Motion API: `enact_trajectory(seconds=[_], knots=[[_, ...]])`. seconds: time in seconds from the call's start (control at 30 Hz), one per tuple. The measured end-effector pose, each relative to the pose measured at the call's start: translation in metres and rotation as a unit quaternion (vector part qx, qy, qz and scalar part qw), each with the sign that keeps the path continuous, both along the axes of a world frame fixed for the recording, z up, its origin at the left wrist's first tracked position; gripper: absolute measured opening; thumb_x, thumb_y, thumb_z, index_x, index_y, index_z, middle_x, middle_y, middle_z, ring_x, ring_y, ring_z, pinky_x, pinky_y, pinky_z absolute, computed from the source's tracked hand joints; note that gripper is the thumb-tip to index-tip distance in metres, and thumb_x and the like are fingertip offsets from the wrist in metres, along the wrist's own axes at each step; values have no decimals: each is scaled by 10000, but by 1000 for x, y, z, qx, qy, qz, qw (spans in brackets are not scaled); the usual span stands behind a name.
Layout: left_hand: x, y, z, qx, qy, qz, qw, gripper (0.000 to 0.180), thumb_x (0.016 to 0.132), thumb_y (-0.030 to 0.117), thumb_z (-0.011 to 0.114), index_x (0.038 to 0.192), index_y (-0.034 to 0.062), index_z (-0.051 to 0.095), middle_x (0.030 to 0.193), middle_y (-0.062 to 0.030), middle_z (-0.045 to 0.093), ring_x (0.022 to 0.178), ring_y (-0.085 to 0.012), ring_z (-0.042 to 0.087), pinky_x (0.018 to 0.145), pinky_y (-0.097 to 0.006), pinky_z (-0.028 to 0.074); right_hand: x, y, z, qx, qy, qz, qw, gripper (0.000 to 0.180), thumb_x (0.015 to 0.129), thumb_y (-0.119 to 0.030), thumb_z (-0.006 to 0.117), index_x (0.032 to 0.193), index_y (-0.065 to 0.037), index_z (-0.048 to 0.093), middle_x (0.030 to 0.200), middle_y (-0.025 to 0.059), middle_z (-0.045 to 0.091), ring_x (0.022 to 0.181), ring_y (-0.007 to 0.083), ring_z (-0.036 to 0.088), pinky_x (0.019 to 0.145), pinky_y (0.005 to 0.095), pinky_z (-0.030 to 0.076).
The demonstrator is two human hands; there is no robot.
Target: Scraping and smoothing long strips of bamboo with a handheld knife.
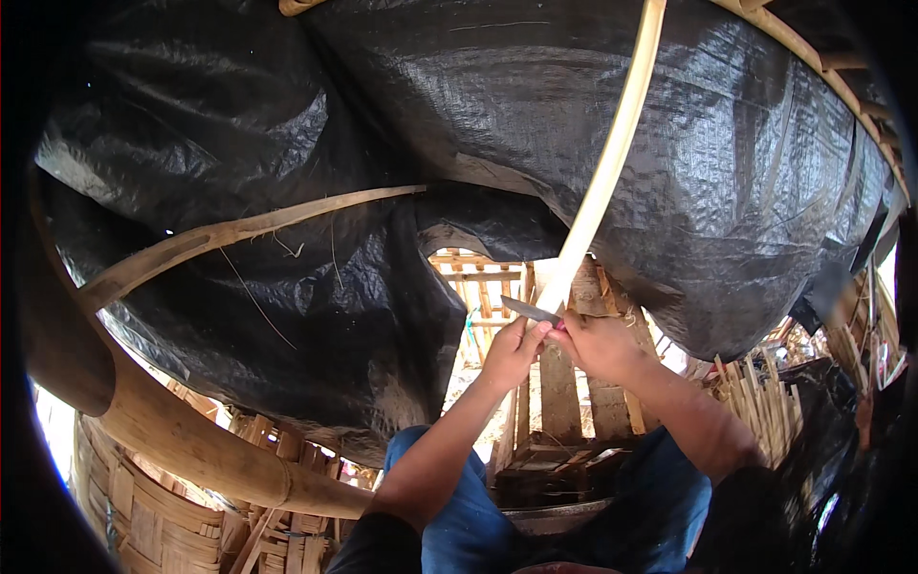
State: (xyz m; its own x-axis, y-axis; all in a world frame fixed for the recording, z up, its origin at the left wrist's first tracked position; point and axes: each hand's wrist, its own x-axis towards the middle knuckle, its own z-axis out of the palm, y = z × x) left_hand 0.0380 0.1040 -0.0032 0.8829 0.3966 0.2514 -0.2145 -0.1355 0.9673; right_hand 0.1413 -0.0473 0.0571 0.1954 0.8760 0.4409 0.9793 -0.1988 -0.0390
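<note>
Shaving: head view, a knife (529,310) pinched in the left hand (514,350) meets a long bamboo strip (604,172).
Grip: right hand (598,342) pressed around the strip's lower end.
Strip: rises to the top edge, before black tarp (727,163).
Next: likely a steady, shallow stroke.

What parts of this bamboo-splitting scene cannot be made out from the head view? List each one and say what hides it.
- Knife handle: covered by the left hand.
- Bamboo strip: its top is cut off by the upper edge; its lower end is hidden behind the right hand.
- What lies behind the black tarp: covered.
- Right rim of the view: dark and bent by the fisheye, with details too small to tell.
</note>
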Motion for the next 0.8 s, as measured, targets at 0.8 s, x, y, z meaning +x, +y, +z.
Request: enact_trajectory(seconds=[0.8], knots=[[3, 19, 20, -88, -70, 20, 993, 360, 997, 390, 503, 861, 58, 525, 596, 31, 413, 482, -45, 358, 437, -210, 308, -1, 40, 20, -46, -57, -49, 996, 444, 996, -416, 419, 911, 6, 527, 641, 141, 636, 582, 315, 661, 499, 409, 531]])
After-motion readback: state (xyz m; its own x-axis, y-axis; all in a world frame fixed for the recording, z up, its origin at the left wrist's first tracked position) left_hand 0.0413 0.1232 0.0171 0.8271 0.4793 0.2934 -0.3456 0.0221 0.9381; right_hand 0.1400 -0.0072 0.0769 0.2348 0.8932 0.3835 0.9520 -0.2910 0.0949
